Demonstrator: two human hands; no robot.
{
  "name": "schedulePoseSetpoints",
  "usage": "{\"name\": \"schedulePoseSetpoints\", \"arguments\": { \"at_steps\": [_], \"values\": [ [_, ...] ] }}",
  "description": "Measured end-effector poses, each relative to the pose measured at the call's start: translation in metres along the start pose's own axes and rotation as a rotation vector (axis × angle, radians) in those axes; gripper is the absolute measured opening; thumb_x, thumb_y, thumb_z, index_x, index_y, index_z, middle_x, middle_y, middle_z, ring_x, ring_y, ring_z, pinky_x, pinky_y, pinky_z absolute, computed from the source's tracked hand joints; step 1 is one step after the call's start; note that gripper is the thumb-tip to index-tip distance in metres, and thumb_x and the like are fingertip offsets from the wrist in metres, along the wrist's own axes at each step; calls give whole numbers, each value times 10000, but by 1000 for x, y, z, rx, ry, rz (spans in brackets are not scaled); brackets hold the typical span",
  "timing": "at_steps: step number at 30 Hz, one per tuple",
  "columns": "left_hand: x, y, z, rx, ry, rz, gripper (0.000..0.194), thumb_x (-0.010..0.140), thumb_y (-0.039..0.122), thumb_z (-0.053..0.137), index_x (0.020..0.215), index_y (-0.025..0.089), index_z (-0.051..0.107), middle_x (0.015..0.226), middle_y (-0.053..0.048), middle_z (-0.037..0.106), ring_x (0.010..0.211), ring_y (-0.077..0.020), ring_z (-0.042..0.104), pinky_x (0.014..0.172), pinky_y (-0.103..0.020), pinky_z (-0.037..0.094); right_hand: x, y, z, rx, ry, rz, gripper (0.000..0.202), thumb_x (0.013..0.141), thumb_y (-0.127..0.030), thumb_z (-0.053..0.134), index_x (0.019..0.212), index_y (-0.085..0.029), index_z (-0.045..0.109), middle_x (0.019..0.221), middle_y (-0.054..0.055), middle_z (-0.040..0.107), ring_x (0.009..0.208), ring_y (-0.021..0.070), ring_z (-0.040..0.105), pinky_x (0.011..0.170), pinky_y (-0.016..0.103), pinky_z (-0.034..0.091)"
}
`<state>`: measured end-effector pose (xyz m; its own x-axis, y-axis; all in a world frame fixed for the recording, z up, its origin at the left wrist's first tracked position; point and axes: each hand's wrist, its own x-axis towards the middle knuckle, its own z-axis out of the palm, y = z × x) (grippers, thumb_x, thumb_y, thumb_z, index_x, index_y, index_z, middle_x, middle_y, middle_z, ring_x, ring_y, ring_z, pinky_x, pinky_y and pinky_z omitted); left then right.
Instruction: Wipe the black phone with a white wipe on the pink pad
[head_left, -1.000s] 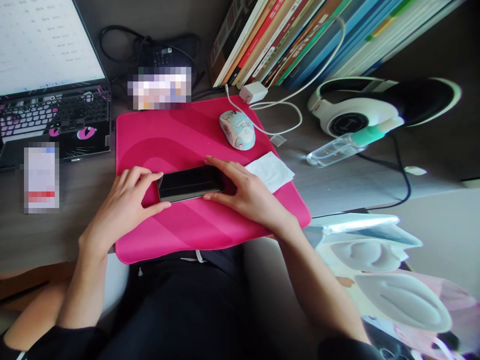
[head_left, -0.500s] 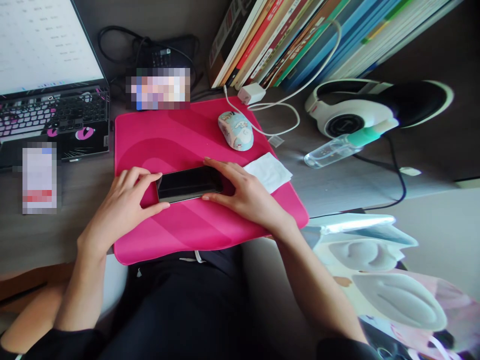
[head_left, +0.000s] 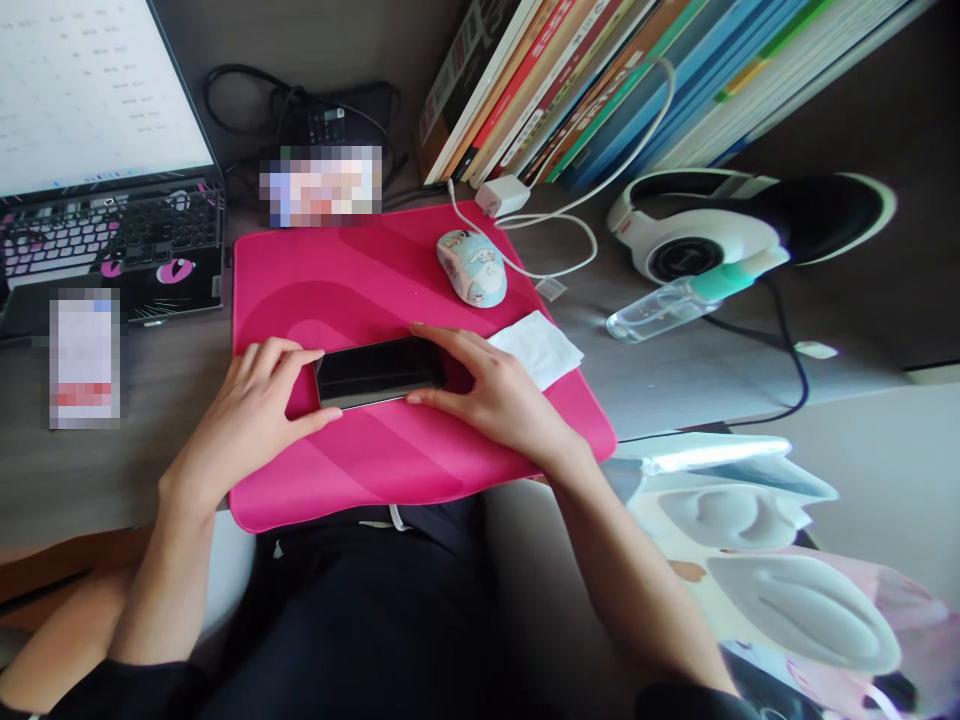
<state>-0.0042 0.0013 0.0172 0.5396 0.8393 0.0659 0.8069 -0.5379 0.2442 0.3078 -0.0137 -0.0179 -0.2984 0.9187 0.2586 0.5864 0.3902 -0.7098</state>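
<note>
A black smartphone (head_left: pixel 380 370) lies lengthwise across the pink desk mat (head_left: pixel 315 490), its dark screen facing up. My left hand (head_left: pixel 251 405) grips its left end, index finger at the upper corner and thumb at the lower one. At the other end, my right hand (head_left: pixel 495 385) holds it the same way between thumb and forefinger. Partly beneath the right hand is a folded white tissue (head_left: pixel 544 350). Farther back on the mat sits a light-blue patterned mouse (head_left: pixel 472 268).
An open laptop (head_left: pixel 112 235) stands at the left. Books (head_left: pixel 555 90) line the back, with a white charger (head_left: pixel 502 195) and its cable before them. White headphones (head_left: pixel 690 240) and a clear spray bottle (head_left: pixel 660 308) lie right. Two blurred-out items rest near the laptop.
</note>
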Motion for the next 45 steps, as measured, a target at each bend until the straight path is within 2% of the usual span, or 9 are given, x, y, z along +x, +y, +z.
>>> {"name": "schedulePoseSetpoints", "arguments": {
  "at_steps": [17, 21, 26, 33, 40, 45],
  "values": [
    [-3, 1, -1, -1, -15, -4, 634, 1042, 613, 591, 1578, 296, 469, 1448, -129, 552, 1344, -370, 549, 1177, -562, 448, 2, 4, 0, 86, -26, 38, 655, 945, -427, 796, 1553, -319, 575, 1526, 97, 665, 1418, 347, 622, 1218, 573, 486],
    [-3, 2, -2, -4, -18, -18, 631, 1036, 617, 603, 1569, 305, 475, 1438, -121, 554, 1351, -367, 546, 1182, -561, 443, 4, 4, 0, 102, -38, 23, 641, 951, -397, 789, 1548, -297, 577, 1505, 109, 664, 1399, 337, 626, 1210, 559, 491],
    [-1, 6, -1, -3, -1, -17, 662, 1018, 621, 635, 1573, 300, 471, 1437, -121, 558, 1339, -364, 542, 1182, -554, 435, 4, 1, 1, 99, -48, 7, 612, 978, -382, 745, 1559, -324, 564, 1496, 110, 648, 1387, 340, 622, 1205, 580, 492],
    [0, 10, 1, 58, 28, -3, 664, 1041, 659, 559, 1574, 270, 482, 1428, -146, 569, 1284, -368, 560, 1150, -580, 443, 5, -2, 3, 98, -68, -37, 588, 1011, -327, 683, 1581, -313, 538, 1540, 124, 598, 1450, 326, 569, 1238, 577, 468],
    [1, 8, 1, -6, 43, -9, 641, 1023, 596, 647, 1573, 302, 501, 1493, -110, 564, 1324, -356, 554, 1173, -576, 438, 6, 5, 0, 133, -100, -91, 586, 1033, -300, 626, 1609, -302, 516, 1547, 140, 592, 1463, 339, 560, 1245, 611, 456],
    [1, 7, 1, -23, 51, -12, 637, 1013, 581, 672, 1564, 304, 510, 1499, -106, 567, 1344, -355, 553, 1185, -573, 436, 4, 2, -1, 64, -125, -87, 604, 1056, -281, 589, 1647, -256, 465, 1640, 151, 539, 1535, 310, 510, 1281, 561, 437]
  ]
}}
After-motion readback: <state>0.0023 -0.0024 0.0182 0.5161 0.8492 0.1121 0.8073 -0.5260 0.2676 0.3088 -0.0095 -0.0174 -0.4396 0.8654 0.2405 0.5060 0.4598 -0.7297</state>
